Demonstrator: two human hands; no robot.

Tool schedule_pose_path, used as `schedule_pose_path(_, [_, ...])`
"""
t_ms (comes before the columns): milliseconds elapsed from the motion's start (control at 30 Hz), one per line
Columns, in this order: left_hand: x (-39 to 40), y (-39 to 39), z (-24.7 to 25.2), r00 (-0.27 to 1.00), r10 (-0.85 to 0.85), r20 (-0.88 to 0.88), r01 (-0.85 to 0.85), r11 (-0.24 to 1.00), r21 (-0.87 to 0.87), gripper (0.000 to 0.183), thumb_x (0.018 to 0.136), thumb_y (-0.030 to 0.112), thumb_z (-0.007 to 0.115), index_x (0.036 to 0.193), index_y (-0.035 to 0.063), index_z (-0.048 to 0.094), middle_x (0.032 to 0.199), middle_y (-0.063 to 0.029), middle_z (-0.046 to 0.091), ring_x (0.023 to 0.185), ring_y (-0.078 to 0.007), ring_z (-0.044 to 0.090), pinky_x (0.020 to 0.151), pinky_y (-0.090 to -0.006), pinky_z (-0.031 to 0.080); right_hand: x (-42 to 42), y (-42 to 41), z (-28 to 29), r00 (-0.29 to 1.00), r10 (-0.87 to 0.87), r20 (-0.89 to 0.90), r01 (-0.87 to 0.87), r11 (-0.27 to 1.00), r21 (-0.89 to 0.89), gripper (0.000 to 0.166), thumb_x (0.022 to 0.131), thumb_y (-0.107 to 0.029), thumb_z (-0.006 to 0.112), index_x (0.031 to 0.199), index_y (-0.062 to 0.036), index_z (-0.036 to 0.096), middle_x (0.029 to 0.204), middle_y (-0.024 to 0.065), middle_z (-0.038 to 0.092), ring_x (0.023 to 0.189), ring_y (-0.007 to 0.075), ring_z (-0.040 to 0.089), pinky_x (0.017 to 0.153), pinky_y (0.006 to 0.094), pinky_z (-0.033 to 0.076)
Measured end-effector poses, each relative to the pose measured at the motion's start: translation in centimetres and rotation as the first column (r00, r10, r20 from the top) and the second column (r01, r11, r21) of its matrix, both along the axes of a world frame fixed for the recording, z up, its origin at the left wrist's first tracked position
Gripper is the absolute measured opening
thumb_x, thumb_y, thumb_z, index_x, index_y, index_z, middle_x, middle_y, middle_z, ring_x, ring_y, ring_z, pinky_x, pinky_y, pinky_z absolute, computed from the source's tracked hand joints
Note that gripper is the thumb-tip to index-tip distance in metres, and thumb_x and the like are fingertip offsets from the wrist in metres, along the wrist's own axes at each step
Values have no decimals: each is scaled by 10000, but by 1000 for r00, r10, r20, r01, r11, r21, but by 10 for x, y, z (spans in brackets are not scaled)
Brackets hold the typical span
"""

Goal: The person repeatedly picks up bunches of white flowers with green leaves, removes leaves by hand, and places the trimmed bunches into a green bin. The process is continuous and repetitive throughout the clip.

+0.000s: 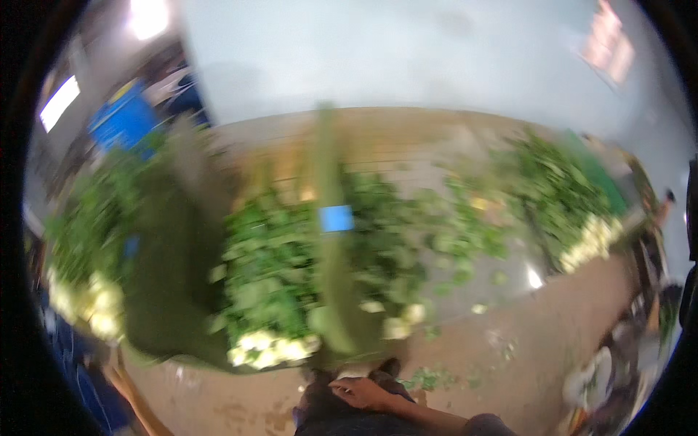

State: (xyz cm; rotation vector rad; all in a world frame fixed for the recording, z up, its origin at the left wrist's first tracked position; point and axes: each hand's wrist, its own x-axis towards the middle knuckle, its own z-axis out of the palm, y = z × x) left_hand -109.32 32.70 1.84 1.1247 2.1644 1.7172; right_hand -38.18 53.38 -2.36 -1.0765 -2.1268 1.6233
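The view is blurred by motion. At the lower left my left hand (pixel 116 376) reaches up beneath a bunch of pale cream flowers, probably roses (pixel 103 308); whether it grips them is unclear. My right hand (pixel 357 393) is in front of my body with its fingers curled, and nothing can be made out in it for sure. Before me, leafy stems with cream flower heads (pixel 267 349) lie in a compartment between a wide green divider (pixel 174 272) and a narrow green divider (pixel 330 261) bearing a blue patch (pixel 336 218).
More leafy stems with cream blooms (pixel 591 242) lie at the right end of the worktable (pixel 452 300). Loose leaves (pixel 431 379) litter the brown floor (pixel 523 332). A blue container (pixel 125 117) stands back left; a pale wall (pixel 381 54) rises behind. Another person (pixel 662 210) is at the far right.
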Motion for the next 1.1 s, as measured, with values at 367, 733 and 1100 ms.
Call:
schedule_pose_path(367, [696, 229, -38, 407, -799, 443, 635, -101, -766, 281, 900, 249, 575, 1006, -6, 627, 856, -100, 648, 782, -163, 624, 714, -314, 506, 246, 29, 0, 866, -497, 45, 495, 867, 48, 284, 880, -202, 575, 1092, -17, 613, 996, 197, 641, 881, 356, 629, 747, 385, 504])
schedule_pose_path(733, [983, 432, -42, -19, -696, 718, 1000, -13, 14, 327, 936, 222, 531, 1125, -40, 581, 938, -81, 658, 850, -146, 621, 767, -283, 489, 463, 189, 11, 441, -897, -32, 852, 406, 331, 242, 866, -143, 623, 1055, 8, 626, 852, 151, 668, 733, 135, 616, 654, 303, 499])
schedule_pose_path(1100, [1238, 637, -52, 98, -506, 857, 979, 202, 8, 605, 909, 446, 541, 1302, 0, 431, 1206, -129, 526, 1153, -251, 487, 987, -412, 375, 714, 386, 53, 300, -951, -72, 547, 110, 830, 336, 844, -149, 610, 1110, 53, 569, 1015, 244, 624, 884, 376, 624, 764, 428, 496])
